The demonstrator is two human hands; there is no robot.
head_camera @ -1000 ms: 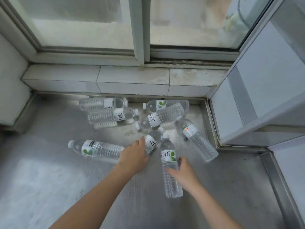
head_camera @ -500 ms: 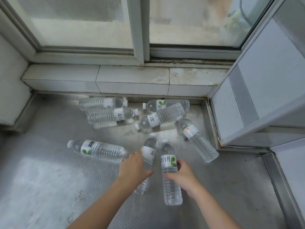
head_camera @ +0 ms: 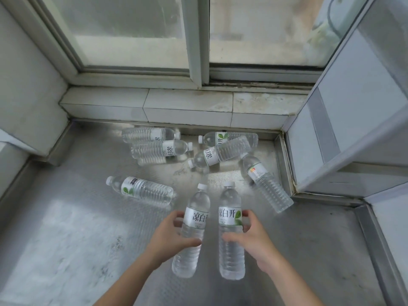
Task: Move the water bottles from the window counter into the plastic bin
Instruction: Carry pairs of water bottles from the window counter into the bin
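My left hand (head_camera: pixel 169 237) grips a clear water bottle (head_camera: pixel 194 217) around its middle, cap pointing away from me. Beside it my right hand (head_camera: pixel 254 237) grips a second water bottle (head_camera: pixel 230 217) with a white label and green leaf. Both bottles are lifted a little above the steel counter (head_camera: pixel 66 239). Several more bottles lie on their sides: one to the left (head_camera: pixel 141 188), two at the back left (head_camera: pixel 154 149), two crossed at the back (head_camera: pixel 223 149), one at the right (head_camera: pixel 265 184). The plastic bin is not in view.
A tiled ledge (head_camera: pixel 187 107) and a sliding window (head_camera: pixel 198 40) close off the back. A grey cabinet (head_camera: pixel 353 118) stands at the right, a wall corner (head_camera: pixel 28 96) at the left. A raised steel rim (head_camera: pixel 375 250) runs along the counter's right side.
Both hands closed around their bottles and drew them toward me, lifting them off the counter. The left-hand bottle swung from slanted to nearly parallel with the right one.
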